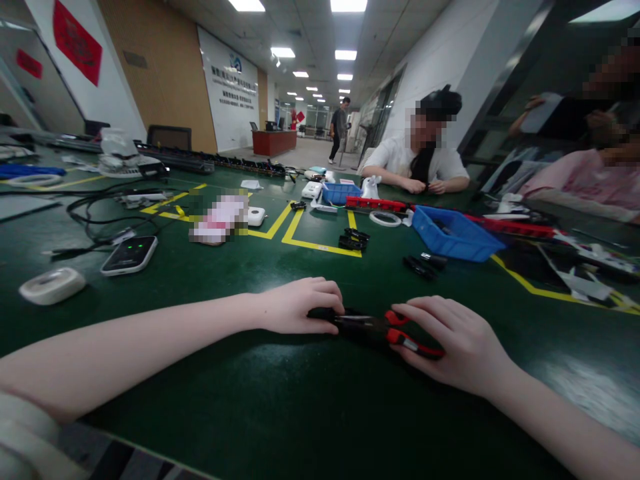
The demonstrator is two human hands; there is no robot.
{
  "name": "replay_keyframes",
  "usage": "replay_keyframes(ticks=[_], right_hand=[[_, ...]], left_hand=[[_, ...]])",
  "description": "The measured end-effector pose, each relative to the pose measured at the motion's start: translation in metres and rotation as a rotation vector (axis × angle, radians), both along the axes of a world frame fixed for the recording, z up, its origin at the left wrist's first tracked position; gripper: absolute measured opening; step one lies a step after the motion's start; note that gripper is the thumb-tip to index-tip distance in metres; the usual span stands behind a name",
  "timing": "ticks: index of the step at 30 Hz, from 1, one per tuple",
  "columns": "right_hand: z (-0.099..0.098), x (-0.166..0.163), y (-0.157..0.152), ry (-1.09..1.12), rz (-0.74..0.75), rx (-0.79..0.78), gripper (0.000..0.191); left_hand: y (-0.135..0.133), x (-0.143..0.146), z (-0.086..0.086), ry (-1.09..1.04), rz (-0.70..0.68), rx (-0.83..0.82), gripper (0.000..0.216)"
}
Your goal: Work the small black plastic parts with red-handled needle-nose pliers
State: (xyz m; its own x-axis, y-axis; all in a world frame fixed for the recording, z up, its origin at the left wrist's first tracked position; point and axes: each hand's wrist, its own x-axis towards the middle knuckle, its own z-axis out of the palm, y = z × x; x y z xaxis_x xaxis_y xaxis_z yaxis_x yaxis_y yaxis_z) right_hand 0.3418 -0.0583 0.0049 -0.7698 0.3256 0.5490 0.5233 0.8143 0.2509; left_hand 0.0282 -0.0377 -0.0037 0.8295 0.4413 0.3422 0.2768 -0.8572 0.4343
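My left hand lies curled on the green table, its fingers closed over the black end of a small tool or part. My right hand rests beside it, fingers wrapped round the red handles of what look like pliers. The two hands almost meet over this black-and-red piece. What exactly the black piece is I cannot make out.
Ahead lie small black parts, a blue bin, a second blue bin, a red strip, tape rolls, a phone, a white puck and cables. A seated person works across the table; others sit at right.
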Motion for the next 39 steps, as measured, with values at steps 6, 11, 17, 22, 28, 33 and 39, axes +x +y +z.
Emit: replay_keyframes(ticks=[6, 11, 17, 22, 28, 33, 39], right_hand=[[0.0012, 0.0011, -0.0007, -0.031, -0.008, 0.097, 0.034], [0.0009, 0.0030, 0.0006, -0.026, -0.021, 0.105, 0.034], [0.0019, 0.0021, 0.0000, -0.008, -0.042, 0.020, 0.038], [0.0027, -0.0010, -0.0019, 0.026, -0.052, -0.059, 0.041], [0.0040, -0.0035, -0.0030, 0.026, -0.054, -0.089, 0.037], [0.0036, -0.0019, -0.0020, 0.035, -0.051, -0.131, 0.036], [0.0028, -0.0003, 0.0004, 0.050, -0.050, -0.156, 0.038]], left_hand=[[-0.0007, 0.0001, 0.0002, 0.026, 0.005, 0.022, 0.018], [-0.0007, 0.0002, 0.0002, 0.034, 0.011, 0.029, 0.018], [-0.0005, 0.0006, -0.0003, 0.024, 0.008, 0.038, 0.018], [-0.0007, 0.0005, 0.0003, 0.006, 0.010, 0.011, 0.017], [-0.0011, 0.0002, 0.0004, -0.045, -0.014, -0.015, 0.016], [0.0000, -0.0001, -0.0007, -0.024, -0.016, 0.007, 0.016], [-0.0006, -0.0003, 0.0006, -0.019, -0.010, -0.004, 0.016]])
